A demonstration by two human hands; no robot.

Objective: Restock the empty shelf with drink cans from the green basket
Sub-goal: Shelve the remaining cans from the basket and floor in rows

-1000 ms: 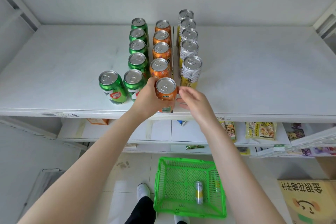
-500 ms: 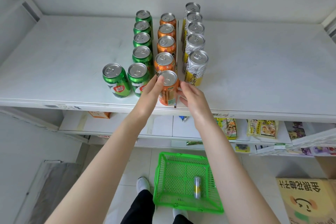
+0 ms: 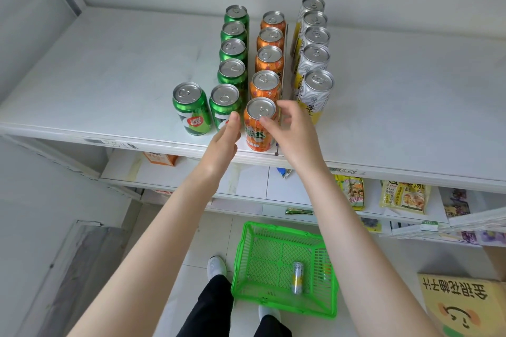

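Note:
On the white shelf (image 3: 109,76) stand three rows of cans: green cans (image 3: 232,49), orange cans (image 3: 269,59) and tall silver-yellow cans (image 3: 315,57). One more green can (image 3: 191,109) stands alone to the left. The front orange can (image 3: 258,128) stands upright near the shelf edge. My left hand (image 3: 223,142) is beside its left side with fingers loose. My right hand (image 3: 294,131) is on its right, fingers spread, one fingertip at the can's top rim. Below on the floor, the green basket (image 3: 284,306) holds one silver-yellow can (image 3: 297,276) lying down.
A thin divider (image 3: 278,145) runs between the orange and silver rows. Lower shelves hold snack packets (image 3: 402,195) and an orange box (image 3: 161,159). A cardboard box (image 3: 460,306) sits at the bottom right. My feet (image 3: 217,267) are beside the basket.
Both hands held the front orange can and set it at the head of the orange row. Now the fingers have loosened and spread away from it.

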